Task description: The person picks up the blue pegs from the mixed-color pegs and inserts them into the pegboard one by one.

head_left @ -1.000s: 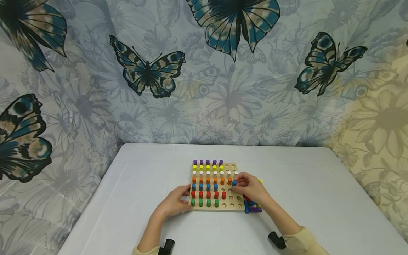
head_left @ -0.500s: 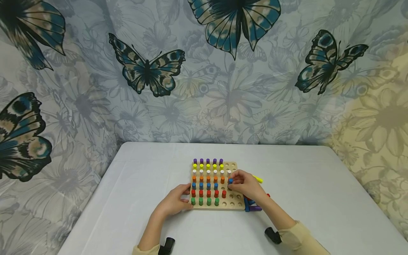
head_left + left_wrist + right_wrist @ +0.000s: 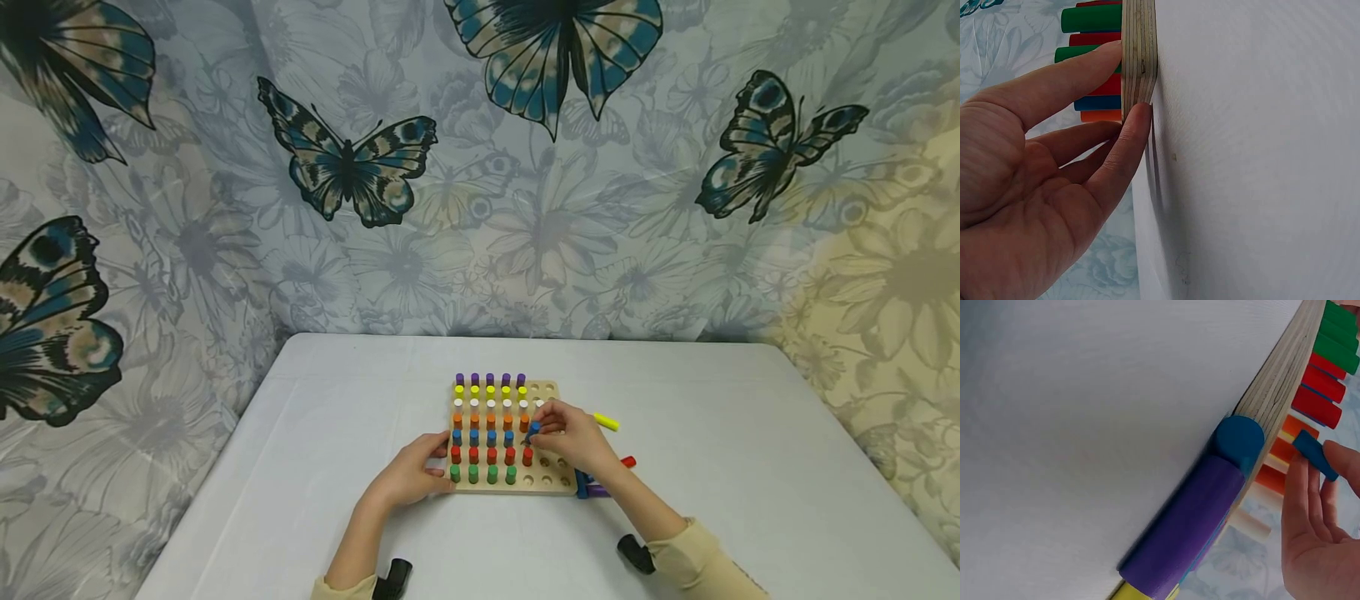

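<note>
We see the right hand (image 3: 573, 437) pinching a blue peg (image 3: 533, 431) between its fingertips, the peg tilted over the wooden pegboard (image 3: 550, 390) just beyond the row of blue pegs already standing there. The left hand (image 3: 411, 475) rests against the board's near left corner, fingers relaxed and straight, thumb on the edge. Just behind the right wrist, loose blue and purple pegs (image 3: 1185, 534) lie against the board's side; a yellow peg (image 3: 606, 422) lies on the table (image 3: 750, 467) past the knuckles.

We cannot see the holes beneath the right hand (image 3: 573, 437); its wrist view crops the purple peg (image 3: 1179, 531); the blue peg's (image 3: 533, 430) lower end is too small to judge.
</note>
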Demonstrator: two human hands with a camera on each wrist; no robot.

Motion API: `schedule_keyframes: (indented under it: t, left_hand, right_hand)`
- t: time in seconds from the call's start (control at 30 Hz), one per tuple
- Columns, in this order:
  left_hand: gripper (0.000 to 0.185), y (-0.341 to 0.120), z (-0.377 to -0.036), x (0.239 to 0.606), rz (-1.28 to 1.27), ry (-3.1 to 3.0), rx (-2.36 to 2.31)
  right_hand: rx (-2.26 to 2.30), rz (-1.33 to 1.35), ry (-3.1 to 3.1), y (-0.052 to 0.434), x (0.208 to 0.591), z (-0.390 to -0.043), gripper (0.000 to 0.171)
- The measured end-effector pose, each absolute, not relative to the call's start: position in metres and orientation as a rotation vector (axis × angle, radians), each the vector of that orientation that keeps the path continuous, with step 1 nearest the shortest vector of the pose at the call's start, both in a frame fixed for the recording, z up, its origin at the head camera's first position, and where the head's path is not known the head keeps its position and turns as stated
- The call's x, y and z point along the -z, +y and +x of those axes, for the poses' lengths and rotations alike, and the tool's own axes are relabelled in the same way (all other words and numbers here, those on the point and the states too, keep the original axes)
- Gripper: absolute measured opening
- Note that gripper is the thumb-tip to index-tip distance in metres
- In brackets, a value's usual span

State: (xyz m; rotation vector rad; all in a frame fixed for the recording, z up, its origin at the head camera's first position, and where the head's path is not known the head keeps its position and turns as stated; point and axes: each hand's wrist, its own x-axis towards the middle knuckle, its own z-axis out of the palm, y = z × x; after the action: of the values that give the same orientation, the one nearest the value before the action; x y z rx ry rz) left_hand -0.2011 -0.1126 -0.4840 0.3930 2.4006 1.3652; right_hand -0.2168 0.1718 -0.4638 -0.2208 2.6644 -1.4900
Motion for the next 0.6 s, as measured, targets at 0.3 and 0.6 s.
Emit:
schedule_keyframes:
  t: [0.3, 0.6]
  left_hand:
    - [0.080, -0.1116, -0.2003, 0.4820, 0.390, 2.404, -1.370]
    - [0.081, -0.1117, -0.1997, 0.4821, 0.395, 2.394, -1.381]
  right_hand:
    - [1.451, -0.253, 2.713, 0.1683, 0.4642, -0.2164, 0.020]
    - [1.443, -0.323, 2.716, 0.1672, 0.4690, -0.2143, 0.019]
